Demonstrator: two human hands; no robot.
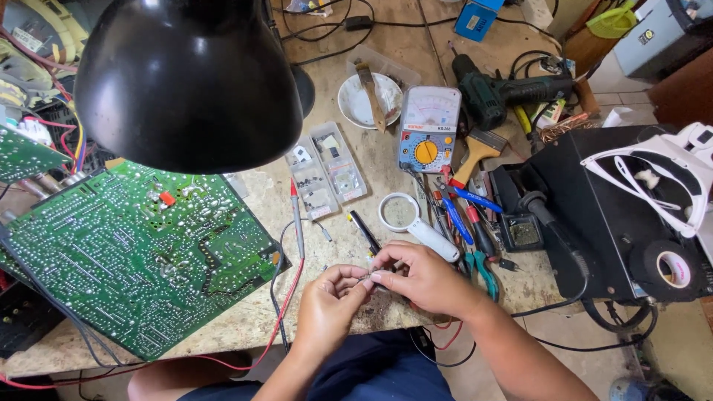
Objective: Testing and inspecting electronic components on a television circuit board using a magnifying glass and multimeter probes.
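Note:
Both hands meet at the front edge of the workbench [386, 160]. My left hand [327, 306] and my right hand [420, 278] pinch a tiny component [367, 279] between their fingertips; it is too small to identify. A large green circuit board [134, 252] lies solder side up to the left of my left hand. A red probe [295, 215] and its red and black leads lie between the board and my hands. A black pen-like tool [365, 232] rests just above my fingers.
A black lamp shade [186, 78] hangs over the bench's left. Behind my hands are a magnifier [405, 217], analog multimeter [428, 130], clear parts boxes [327, 171], white bowl [369, 100], cordless drill [505, 93], screwdrivers and pliers [475, 230]. A black box with tape roll [672, 269] stands right.

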